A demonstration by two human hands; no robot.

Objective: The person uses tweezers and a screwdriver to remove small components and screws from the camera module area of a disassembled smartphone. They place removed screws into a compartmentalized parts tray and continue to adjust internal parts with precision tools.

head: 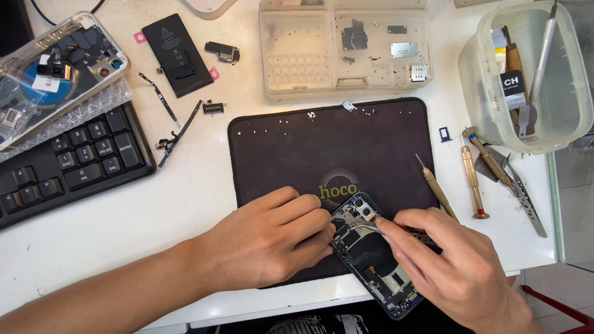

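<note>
An opened blue phone body (pixel 371 260) lies face-up at the front edge of a black work mat (pixel 328 148), its inner parts exposed. My left hand (pixel 272 238) rests on the mat with its fingers pressed against the phone's left edge. My right hand (pixel 451 266) pinches metal tweezers (pixel 365 226), whose tips point into the phone's upper left part near the camera cluster. What the tips touch is too small to tell.
Screwdrivers (pixel 473 176) and another pair of tweezers (pixel 523 192) lie right of the mat. A clear tool tub (pixel 532 80) stands at the right, a parts tray (pixel 343 46) behind. At the left lie a phone battery (pixel 176 52), flex cables (pixel 176 130), a keyboard (pixel 68 161) and a clear phone back (pixel 52 74).
</note>
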